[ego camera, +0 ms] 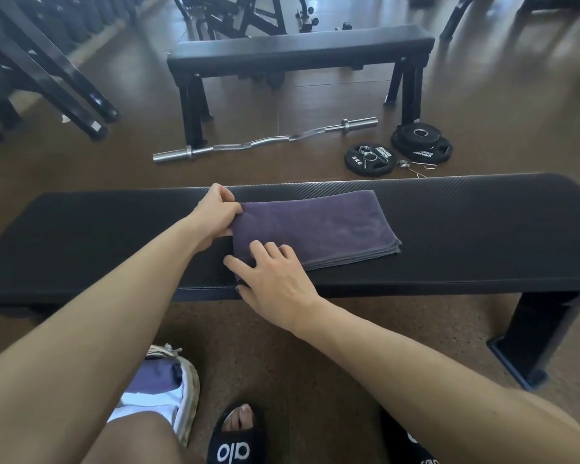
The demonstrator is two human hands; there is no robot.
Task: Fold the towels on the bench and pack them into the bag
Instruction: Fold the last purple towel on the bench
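— Since the long black padded bench [466, 229] gives a flat, firm surface right in front of the person, is that why the folding happens there?

— That is my reading. The dark purple terry towel [315, 226] lies on it near the middle, already folded into a layered rectangle, with its stacked edges showing at the near right corner.

— And the hands?

— Both work its left end. The left hand [215, 217] has its fingers pinched shut on the far left corner of the towel. The right hand [275, 279] lies with fingers spread and flat on the near left corner, the thumb tucked at the bench's front edge; it presses rather than grips. I judge one hand pins the layers so they do not slide while the other squares the corner or lifts it for a further fold.

— Where does it go afterwards?

— The pale woven bag [185, 393] sits on the floor at the person's left knee, mouth open, with purple and white cloth inside. It is partly hidden by the left forearm, so how full it is I cannot tell.

— Anything in the way?

— Not on the bench. Beyond it a second black bench [298, 51], a silver curl bar [265, 140], black weight plates [369, 159] and small spring collars [404, 163] lie on the brown floor, well apart from the towel.
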